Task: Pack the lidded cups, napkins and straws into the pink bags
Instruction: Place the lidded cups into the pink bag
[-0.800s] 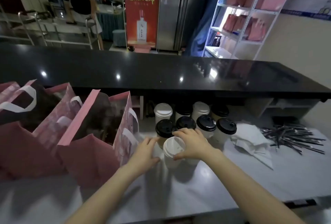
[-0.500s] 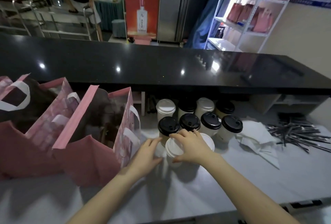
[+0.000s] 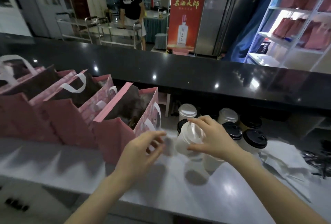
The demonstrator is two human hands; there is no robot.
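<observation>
- You are gripping a white cup [image 3: 189, 139] with a translucent white lid in your right hand [image 3: 213, 141]. Your fingers are curling over the lid rim and your thumb is pressing the wall lower down.
- The cup is tilting, lid leaning toward you. It is hanging clear of the pale table [image 3: 71, 161] and casting a shadow below, just right of the nearest pink bag [image 3: 114, 134].
- Your left hand [image 3: 141, 150] is hovering between that bag and the cup, fingers apart, holding nothing and smeared by blur.
- Behind the cup, more lidded cups are standing together: white-lidded ones [image 3: 187, 111] at the back, black-lidded ones [image 3: 255, 138] to the right.
- White napkins [image 3: 279, 159] and dark straws [image 3: 318, 163] are lying further right.
- A red banner [image 3: 187, 9] across the room is showing yellow Chinese characters above a white bottle, and they are too blurred to read with certainty.
</observation>
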